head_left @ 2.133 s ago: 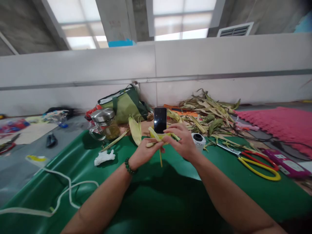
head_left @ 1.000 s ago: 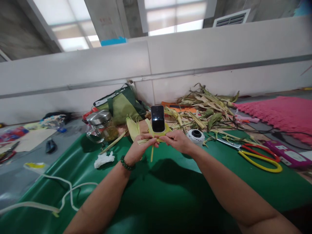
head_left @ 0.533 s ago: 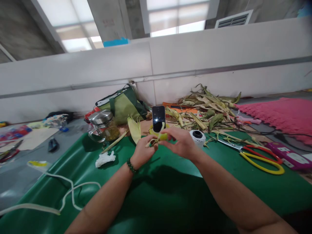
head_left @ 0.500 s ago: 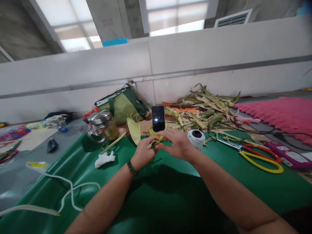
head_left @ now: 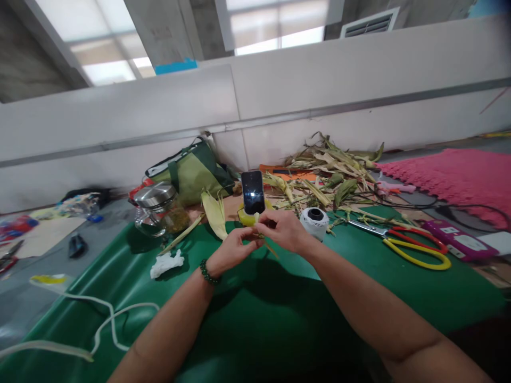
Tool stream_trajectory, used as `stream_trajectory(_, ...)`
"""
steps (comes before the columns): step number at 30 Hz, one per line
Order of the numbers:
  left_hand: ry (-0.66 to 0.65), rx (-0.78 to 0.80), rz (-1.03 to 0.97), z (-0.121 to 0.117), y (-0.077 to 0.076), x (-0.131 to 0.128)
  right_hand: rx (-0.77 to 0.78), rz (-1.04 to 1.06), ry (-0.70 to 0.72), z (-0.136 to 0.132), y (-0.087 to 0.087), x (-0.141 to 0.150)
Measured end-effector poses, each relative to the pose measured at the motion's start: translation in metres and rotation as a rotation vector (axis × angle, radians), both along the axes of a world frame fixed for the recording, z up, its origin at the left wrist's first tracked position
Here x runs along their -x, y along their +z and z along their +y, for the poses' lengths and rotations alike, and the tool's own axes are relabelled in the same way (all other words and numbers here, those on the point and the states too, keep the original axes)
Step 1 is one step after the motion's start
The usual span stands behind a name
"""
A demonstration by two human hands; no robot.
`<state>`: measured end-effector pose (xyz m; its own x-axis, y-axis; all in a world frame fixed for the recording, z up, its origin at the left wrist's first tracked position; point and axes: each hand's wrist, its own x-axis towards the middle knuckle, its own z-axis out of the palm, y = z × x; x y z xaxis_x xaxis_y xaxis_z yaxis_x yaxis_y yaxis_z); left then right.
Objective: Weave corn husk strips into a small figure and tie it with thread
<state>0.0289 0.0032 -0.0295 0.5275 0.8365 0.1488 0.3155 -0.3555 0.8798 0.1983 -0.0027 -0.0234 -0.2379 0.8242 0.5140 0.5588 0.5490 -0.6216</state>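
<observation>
The left hand point(head_left: 233, 249) and the right hand point(head_left: 282, 230) pinched 1 thin husk strip point(head_left: 272, 250) between them, over the green mat point(head_left: 279, 330), just in front of the black phone point(head_left: 253, 192).

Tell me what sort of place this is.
Probably a craft workspace: large scissors lie on a green mat, a heap of corn husks sits by the wall, and both the left hand and right hand work on a strip of husk.
</observation>
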Motion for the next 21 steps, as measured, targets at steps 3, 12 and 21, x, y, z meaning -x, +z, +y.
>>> stream_trajectory(3,0.044,-0.061,0.022,-0.002,-0.001,-0.002,-0.087,-0.065,0.023,0.001,-0.003,0.0)
stream_trajectory(12,-0.009,-0.049,0.058,-0.003,-0.001,-0.002,-0.191,0.177,0.067,-0.001,-0.006,0.005)
stream_trajectory(21,-0.063,0.043,0.019,-0.003,0.002,0.0,0.203,0.137,0.055,0.01,-0.003,-0.002)
